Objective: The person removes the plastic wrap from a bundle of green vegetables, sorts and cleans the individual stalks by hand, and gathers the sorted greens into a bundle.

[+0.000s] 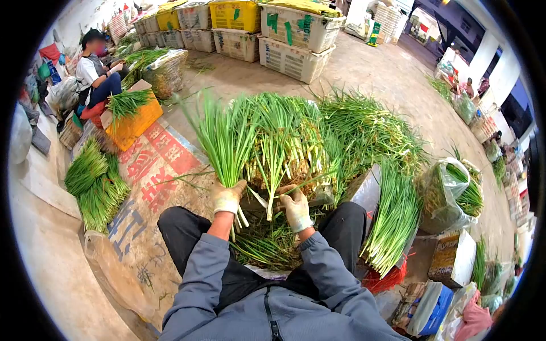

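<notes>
My left hand (227, 198), in a pale work glove, is closed around a bunch of garlic chives (223, 145), with leaves pointing up and away and white stem ends below the fist. My right hand (296, 210), also gloved, has its fingers pinched at the base of a small clump of chives (273, 165); its white root end hangs between the two hands. Just beyond lies a thick pile of untrimmed chives (307, 136) with brown roots and dry leaves. Loose leaf scraps (264, 247) cover the space between my knees.
Sorted chives (392, 221) lie by my right knee, with a loose heap (369, 125) behind. More bundles (96, 182) rest at left. A filled plastic bag (441, 196) stands at right. Stacked crates (298, 34) line the back. A person (99, 74) sits behind an orange crate (133, 122).
</notes>
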